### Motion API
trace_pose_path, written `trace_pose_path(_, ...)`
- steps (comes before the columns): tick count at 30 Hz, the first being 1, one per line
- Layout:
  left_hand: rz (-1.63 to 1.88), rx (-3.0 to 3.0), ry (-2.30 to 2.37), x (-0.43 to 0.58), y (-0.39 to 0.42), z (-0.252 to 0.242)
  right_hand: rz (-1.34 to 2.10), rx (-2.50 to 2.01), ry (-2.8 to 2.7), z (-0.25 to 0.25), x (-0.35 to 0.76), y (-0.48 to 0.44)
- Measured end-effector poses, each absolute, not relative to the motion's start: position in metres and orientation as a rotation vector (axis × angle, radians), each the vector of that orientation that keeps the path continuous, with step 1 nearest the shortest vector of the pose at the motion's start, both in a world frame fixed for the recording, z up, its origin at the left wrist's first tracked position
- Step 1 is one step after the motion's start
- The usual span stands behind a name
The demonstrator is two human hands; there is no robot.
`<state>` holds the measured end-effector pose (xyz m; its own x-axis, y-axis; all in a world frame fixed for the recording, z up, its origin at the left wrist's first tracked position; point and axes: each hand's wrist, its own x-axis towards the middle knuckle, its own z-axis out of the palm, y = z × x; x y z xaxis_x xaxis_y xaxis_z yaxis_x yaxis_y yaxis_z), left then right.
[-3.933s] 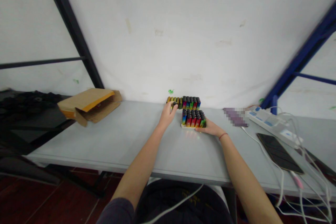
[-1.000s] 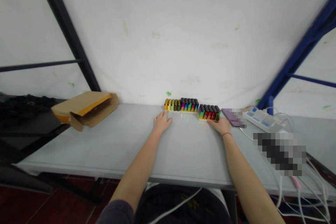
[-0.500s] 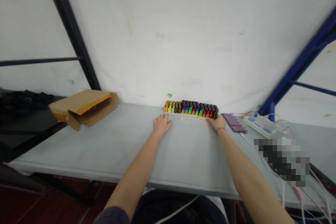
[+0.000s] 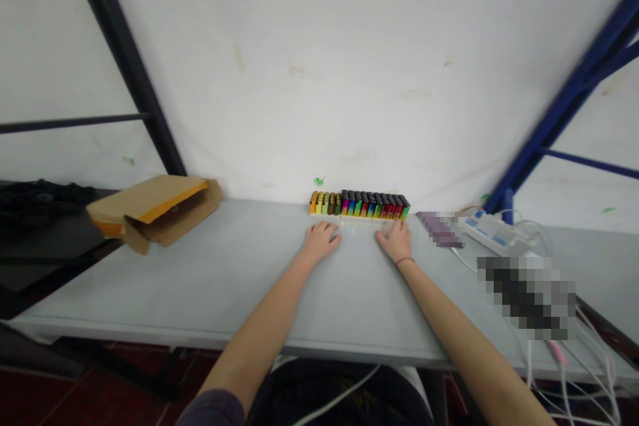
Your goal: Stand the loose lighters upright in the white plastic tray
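Rows of colourful lighters (image 4: 367, 205) with dark tops stand upright in white trays (image 4: 356, 218) against the wall. At the left end, the lighters (image 4: 325, 202) are yellow, orange and brown. My left hand (image 4: 321, 241) lies on the table just in front of that end, fingers apart and nothing in it. Near the right end, my right hand (image 4: 397, 241) rests with its thumb spread out, also holding nothing. Its fingertips come up to the front of the lighters; whether they touch is not clear.
An opened brown cardboard box (image 4: 154, 208) sits on the grey table (image 4: 239, 279) at left. To the right are a purple phone (image 4: 439, 229), a white power strip (image 4: 492, 233), a pixelated item (image 4: 524, 296) and loose cables (image 4: 566, 379). Metal posts flank the table.
My right hand has let go of the right end of the lighter row and moved inward. My left hand has shifted slightly right and toward me. The view has turned a little.
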<state>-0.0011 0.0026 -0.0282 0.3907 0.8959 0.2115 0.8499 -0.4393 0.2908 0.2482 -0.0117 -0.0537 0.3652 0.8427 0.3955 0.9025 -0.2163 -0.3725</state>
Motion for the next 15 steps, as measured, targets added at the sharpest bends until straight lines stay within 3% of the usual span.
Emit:
trace_pose_path(6, 0.305, 2.597, 1.396, 0.009, -0.003, -0.028, 0.061, -1.886, -2.055, -0.047, 0.206, -0.032)
trace_pose_path(15, 0.215, 2.575, 1.398, 0.006, -0.003, -0.026, 0.214, -1.865, -2.126, -0.035, 0.206, -0.038)
